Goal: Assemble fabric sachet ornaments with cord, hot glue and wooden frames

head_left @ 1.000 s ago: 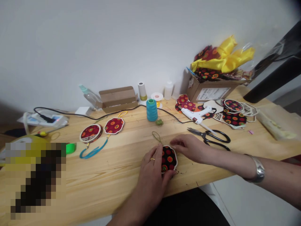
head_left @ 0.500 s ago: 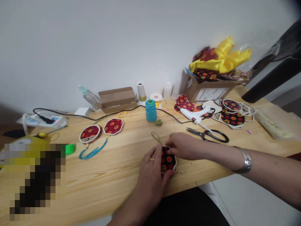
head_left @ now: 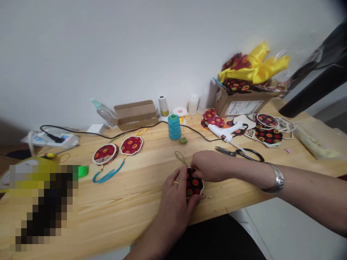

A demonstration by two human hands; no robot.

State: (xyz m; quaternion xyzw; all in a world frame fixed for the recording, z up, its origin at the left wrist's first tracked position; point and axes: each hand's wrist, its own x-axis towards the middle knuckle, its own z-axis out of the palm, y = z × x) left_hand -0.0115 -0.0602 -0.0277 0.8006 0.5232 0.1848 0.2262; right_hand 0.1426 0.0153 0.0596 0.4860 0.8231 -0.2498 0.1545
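Note:
A black floral fabric pendant (head_left: 194, 183) with a pale scalloped rim lies flat on the table near its front edge. My left hand (head_left: 176, 195) grips its left side, thumb along the lower rim and fingers over the fabric. Curled over the pendant's upper right is my right hand (head_left: 207, 166), its fingertips pressed against the fabric. Whether those fingertips pinch anything is hidden. From the pendant's top a thin olive cord loop (head_left: 179, 156) runs out onto the table.
Black-handled scissors (head_left: 244, 154) and a white glue gun (head_left: 226, 131) lie beyond my right hand. A blue thread cone (head_left: 174, 127) stands mid-table. Two red pendants (head_left: 132, 145) rest at left. Fabric fills a cardboard box (head_left: 241, 104) at back right.
My right hand has shifted very slightly up and left over the pendant, its forearm moving with it. The left hand keeps its hold, and the pendant stays in place.

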